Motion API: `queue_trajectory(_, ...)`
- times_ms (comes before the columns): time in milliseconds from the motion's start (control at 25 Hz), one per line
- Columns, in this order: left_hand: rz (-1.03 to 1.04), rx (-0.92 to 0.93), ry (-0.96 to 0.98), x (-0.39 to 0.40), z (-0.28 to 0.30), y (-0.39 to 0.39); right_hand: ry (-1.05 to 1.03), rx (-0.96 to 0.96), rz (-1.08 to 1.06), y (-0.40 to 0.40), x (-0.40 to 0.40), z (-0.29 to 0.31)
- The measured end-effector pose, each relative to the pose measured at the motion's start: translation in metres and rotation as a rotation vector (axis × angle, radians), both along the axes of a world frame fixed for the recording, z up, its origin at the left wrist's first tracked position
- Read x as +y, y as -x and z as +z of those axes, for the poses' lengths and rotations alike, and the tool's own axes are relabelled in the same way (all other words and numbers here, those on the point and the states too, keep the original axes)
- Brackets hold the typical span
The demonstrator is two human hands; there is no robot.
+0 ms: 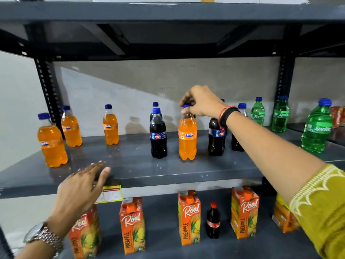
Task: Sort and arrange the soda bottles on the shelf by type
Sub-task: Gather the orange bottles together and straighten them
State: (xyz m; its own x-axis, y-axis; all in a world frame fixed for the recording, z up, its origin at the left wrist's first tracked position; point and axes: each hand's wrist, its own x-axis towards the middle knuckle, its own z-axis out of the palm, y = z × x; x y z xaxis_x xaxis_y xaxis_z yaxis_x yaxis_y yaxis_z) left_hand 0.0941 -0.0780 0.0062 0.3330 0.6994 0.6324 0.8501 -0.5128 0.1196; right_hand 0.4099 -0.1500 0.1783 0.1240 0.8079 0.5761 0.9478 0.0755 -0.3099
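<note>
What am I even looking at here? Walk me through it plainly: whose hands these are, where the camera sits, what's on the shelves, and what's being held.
There is no machine: a person wears one camera on the head, looking forward and down at their own two hands.

On the grey metal shelf stand small soda bottles: orange Fanta on the left, dark cola in the middle, green Sprite on the right.

The right hand grips the cap of one Fanta bottle standing among the colas, its fingers closed over the top. The left hand is open and holds nothing, near the shelf's front edge.

The shelf below holds pineapple juice cartons and one small red-capped cola bottle.
</note>
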Motion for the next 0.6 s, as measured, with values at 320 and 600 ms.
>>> queue_trajectory(320,-0.111,0.047,-0.113,0.053,-0.021,0.118,-0.116,0.066,0.083,0.125,0.041,-0.001)
queue_trajectory(600,-0.059,-0.081,-0.128,0.097,-0.017,0.183,-0.174,0.128,0.096,0.218,0.114,-0.028)
